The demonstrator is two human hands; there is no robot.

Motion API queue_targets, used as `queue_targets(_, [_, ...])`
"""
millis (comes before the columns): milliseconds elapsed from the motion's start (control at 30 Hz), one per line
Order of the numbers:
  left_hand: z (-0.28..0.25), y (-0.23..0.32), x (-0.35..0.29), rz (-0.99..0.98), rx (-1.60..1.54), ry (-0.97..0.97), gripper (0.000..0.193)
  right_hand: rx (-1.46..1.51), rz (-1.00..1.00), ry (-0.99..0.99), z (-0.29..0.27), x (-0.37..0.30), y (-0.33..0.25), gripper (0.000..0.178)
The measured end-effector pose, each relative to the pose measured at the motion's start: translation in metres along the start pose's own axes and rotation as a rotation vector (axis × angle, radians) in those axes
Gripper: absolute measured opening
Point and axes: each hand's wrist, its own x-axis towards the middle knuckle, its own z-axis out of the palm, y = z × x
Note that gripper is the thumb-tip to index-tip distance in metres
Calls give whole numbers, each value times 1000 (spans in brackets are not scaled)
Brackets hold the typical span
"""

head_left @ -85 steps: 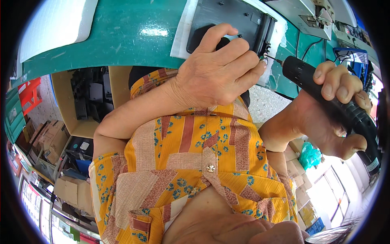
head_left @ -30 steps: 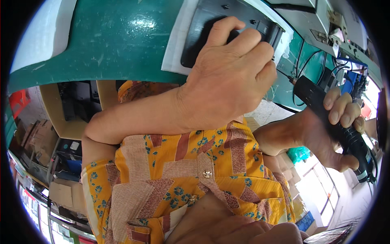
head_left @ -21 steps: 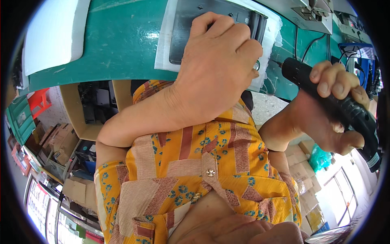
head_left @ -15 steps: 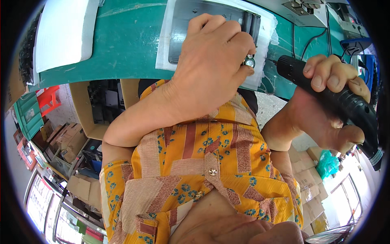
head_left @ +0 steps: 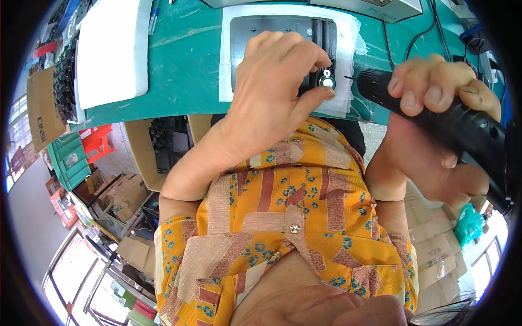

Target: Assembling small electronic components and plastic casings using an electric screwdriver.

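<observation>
My left hand [head_left: 274, 81] rests over a dark grey flat casing [head_left: 247, 30], which lies on a white foam sheet [head_left: 343, 65]. Its thumb and index finger stand apart on either side of a small round silver part [head_left: 326, 82] at the casing's near right corner. Two black cylindrical ribs run along the casing's right side. My right hand [head_left: 416, 144] is wrapped around a black electric screwdriver [head_left: 375, 89]. The thin bit points left toward the silver part, a short distance from it. The left palm hides much of the casing.
A white foam sheet [head_left: 114, 54] lies at the left of the green table [head_left: 182, 49], near a pen [head_left: 154, 19]. A grey metal box [head_left: 375, 8] with black cables stands at the far right. Below the table edge is an open carton [head_left: 142, 146] of black parts.
The view has shifted, moving the table scene in the picture. My left thumb and index finger have spread around the silver part, and the screwdriver's tip is closer to it.
</observation>
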Motion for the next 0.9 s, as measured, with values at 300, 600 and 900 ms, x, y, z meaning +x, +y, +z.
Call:
queue_targets(300, [1, -9, -19, 173, 234, 55, 20, 0, -24, -8, -4, -11, 23, 71])
queue_targets(600, [7, -24, -29, 149, 179, 123, 26, 45, -61, 229, 16, -5, 54, 58])
queue_targets(900, [0, -31, -32, 205, 283, 139, 29, 6, -38, 389, 24, 1, 53, 46])
